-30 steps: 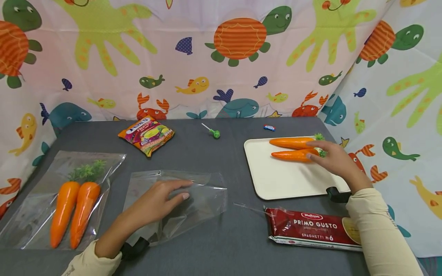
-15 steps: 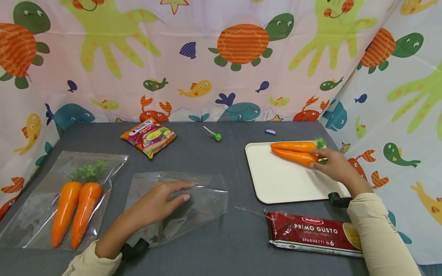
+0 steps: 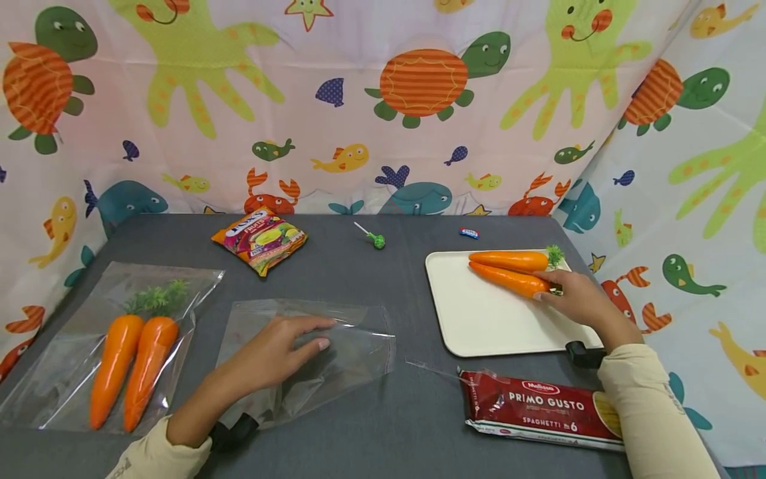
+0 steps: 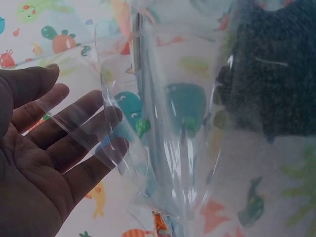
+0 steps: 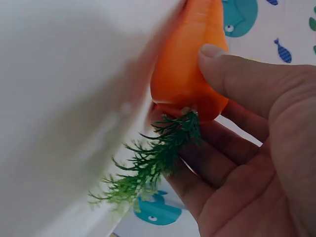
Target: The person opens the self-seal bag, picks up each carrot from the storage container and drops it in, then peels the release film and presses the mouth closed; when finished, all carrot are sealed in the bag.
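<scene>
My right hand (image 3: pixel 572 296) grips the nearer orange carrot (image 3: pixel 509 279) by its thick end over the cream tray (image 3: pixel 479 329). In the right wrist view my thumb lies on that carrot's side, the fingers curl behind it, and its green leafy top (image 5: pixel 158 148) hangs down past them. A second carrot (image 3: pixel 509 260) lies behind it on the tray. My left hand (image 3: pixel 278 349) is over a flat clear plastic bag (image 3: pixel 353 362), fingers relaxed. Clear film (image 4: pixel 182 163) overlaps those fingertips in the left wrist view.
Two carrots (image 3: pixel 146 372) lie in another clear bag (image 3: pixel 197 279) at the left. A candy bag (image 3: pixel 260 241), a green lollipop (image 3: pixel 377 241) and a small blue wrapped sweet (image 3: pixel 469 233) are along the back. The spaghetti pack (image 3: pixel 544 410) lies in front of the tray.
My right hand has closed on the nearer carrot and drawn its leafy end toward me, tilting the carrot and parting its thick end from the other. My left hand has stayed over the bag.
</scene>
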A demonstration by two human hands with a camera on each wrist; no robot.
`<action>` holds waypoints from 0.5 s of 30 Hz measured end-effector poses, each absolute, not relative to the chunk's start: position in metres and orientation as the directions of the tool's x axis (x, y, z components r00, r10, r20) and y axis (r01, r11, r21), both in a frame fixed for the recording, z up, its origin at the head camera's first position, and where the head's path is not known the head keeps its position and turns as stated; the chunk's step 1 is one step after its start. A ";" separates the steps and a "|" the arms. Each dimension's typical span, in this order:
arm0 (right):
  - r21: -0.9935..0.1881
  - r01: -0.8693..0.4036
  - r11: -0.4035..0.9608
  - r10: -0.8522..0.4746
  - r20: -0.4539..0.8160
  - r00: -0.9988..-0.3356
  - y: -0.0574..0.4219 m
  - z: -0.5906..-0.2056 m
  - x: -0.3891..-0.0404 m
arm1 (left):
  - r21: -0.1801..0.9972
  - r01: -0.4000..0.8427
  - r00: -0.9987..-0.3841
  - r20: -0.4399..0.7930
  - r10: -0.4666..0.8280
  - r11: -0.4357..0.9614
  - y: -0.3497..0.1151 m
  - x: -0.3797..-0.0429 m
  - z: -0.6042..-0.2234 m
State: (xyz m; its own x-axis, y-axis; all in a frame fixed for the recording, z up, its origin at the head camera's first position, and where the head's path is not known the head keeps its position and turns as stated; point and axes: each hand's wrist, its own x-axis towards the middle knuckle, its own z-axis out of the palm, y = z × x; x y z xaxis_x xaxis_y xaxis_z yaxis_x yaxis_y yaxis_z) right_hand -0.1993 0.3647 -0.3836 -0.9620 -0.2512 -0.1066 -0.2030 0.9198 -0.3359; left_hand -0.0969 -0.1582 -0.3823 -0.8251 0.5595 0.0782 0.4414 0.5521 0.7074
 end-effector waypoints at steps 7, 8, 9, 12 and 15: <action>-0.371 -0.269 0.889 -0.306 -0.043 -0.951 0.352 -0.373 -0.187 | 0.701 0.434 -0.832 0.071 0.550 0.566 -0.155 -0.103 -0.378; -0.380 -0.284 0.880 -0.323 -0.041 -0.945 0.349 -0.371 -0.186 | 0.698 0.431 -0.835 0.069 0.546 0.571 -0.155 -0.103 -0.378; -0.390 -0.299 0.871 -0.341 -0.040 -0.939 0.346 -0.370 -0.184 | 0.696 0.429 -0.837 0.068 0.543 0.575 -0.155 -0.103 -0.377; -0.420 -0.327 0.847 -0.378 -0.042 -0.925 0.337 -0.365 -0.180 | 0.697 0.431 -0.837 0.071 0.542 0.574 -0.155 -0.104 -0.377; -0.451 -0.336 0.827 -0.396 -0.042 -0.918 0.329 -0.361 -0.175 | 0.698 0.445 -0.830 0.087 0.550 0.562 -0.156 -0.105 -0.380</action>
State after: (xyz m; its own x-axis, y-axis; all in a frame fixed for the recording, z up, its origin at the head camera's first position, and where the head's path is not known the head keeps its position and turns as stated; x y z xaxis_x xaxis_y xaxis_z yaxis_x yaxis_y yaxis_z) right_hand -0.1747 0.3293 -0.3614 -0.9175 -0.3955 -0.0417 -0.3360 0.8270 -0.4508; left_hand -0.1050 -0.1556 -0.3796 -0.8305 0.5503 0.0865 0.4448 0.5616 0.6977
